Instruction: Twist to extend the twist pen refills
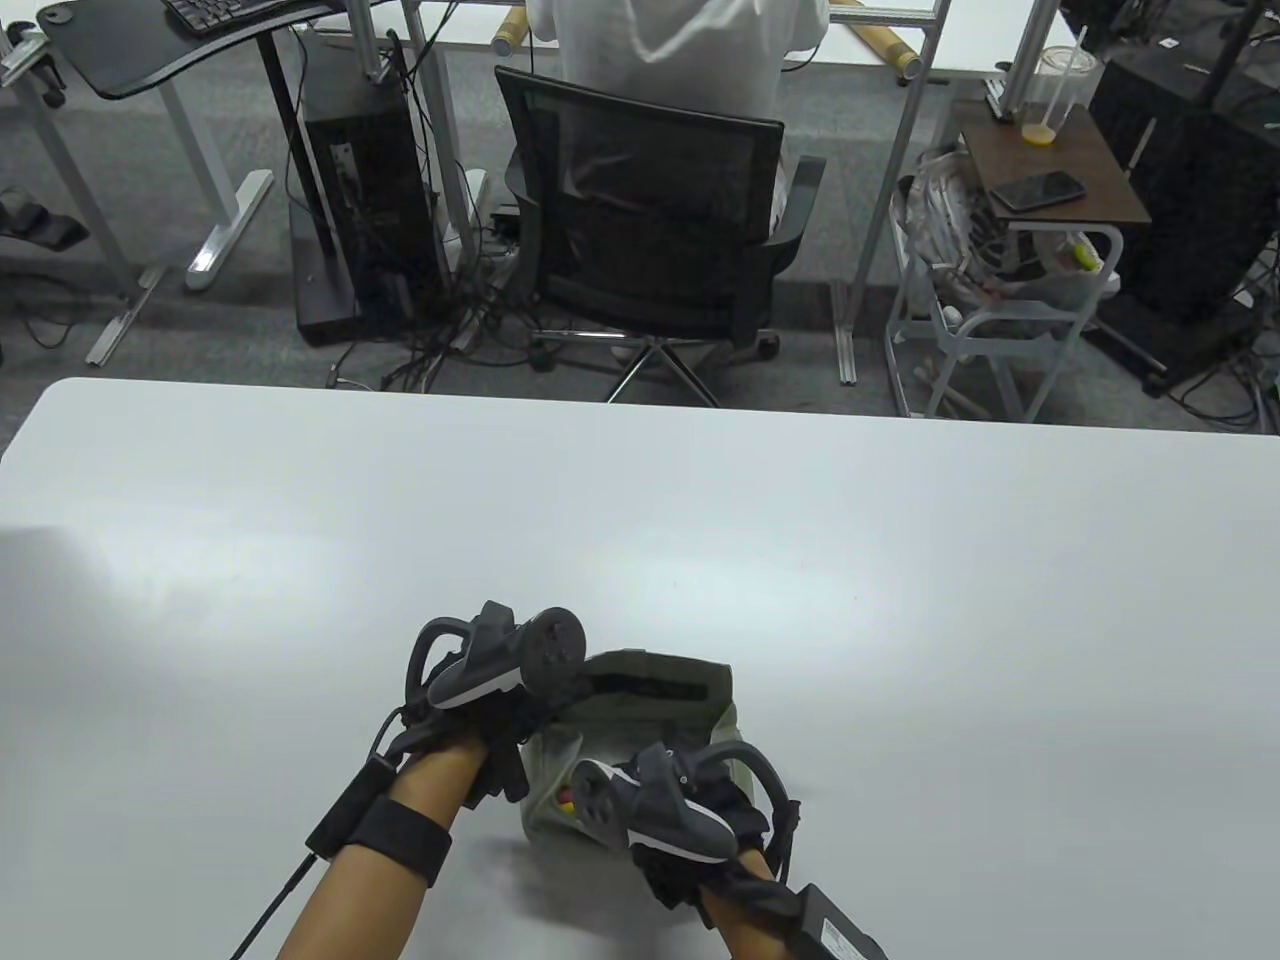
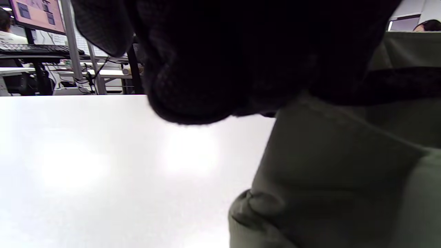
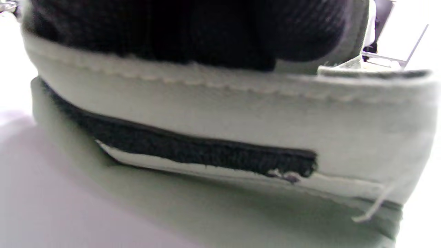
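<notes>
- Pouch [image 1: 660, 690] is held open at the near table [image 1: 640, 520] edge by both hands.
- Left hand [image 1: 480, 700] grips its left rim; right hand [image 1: 680, 800] its near rim.
- Pens, judged the coloured bits [image 1: 566, 800] inside the pouch, are not yet taken out.
- No twisting is begun; the whole task is judged left.

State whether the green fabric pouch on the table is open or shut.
Open: the pouch's flap is folded back, colourful items showing inside between the two hands.

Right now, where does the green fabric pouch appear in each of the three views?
Table view: pouch at bottom centre, between both hands.
Left wrist view: pouch fills the right side, below the dark glove.
Right wrist view: pouch fills most of the frame.
Shared landmark: white table.
</notes>
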Demonstrator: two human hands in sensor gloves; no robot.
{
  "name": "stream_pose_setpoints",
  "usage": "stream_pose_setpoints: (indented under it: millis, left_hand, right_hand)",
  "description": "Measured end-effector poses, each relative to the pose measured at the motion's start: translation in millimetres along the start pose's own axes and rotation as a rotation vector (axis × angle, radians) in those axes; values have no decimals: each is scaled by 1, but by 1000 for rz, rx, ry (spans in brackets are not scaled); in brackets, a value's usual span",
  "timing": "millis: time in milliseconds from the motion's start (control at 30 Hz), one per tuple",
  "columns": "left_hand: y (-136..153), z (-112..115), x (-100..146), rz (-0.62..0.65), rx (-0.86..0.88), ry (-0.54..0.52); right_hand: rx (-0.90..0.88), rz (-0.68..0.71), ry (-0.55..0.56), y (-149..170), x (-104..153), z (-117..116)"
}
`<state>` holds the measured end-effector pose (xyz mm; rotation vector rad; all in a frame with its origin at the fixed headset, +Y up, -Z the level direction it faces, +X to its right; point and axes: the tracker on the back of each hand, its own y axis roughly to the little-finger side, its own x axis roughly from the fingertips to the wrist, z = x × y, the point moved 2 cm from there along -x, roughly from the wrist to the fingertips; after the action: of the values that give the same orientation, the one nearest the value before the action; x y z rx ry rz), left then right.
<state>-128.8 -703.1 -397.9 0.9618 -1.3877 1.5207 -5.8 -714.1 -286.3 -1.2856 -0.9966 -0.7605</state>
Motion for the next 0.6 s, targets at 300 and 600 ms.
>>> stream_pose_setpoints:
  millis: [300,600]
  left_hand:
    - [7,-3,3,-28,31,-4]
    - [8,-3,4,-21,37,-6]
  right_hand:
    - [-83,-87,-88,13,-9,-25]
    - [-35,-115,-120,11,-18,-39]
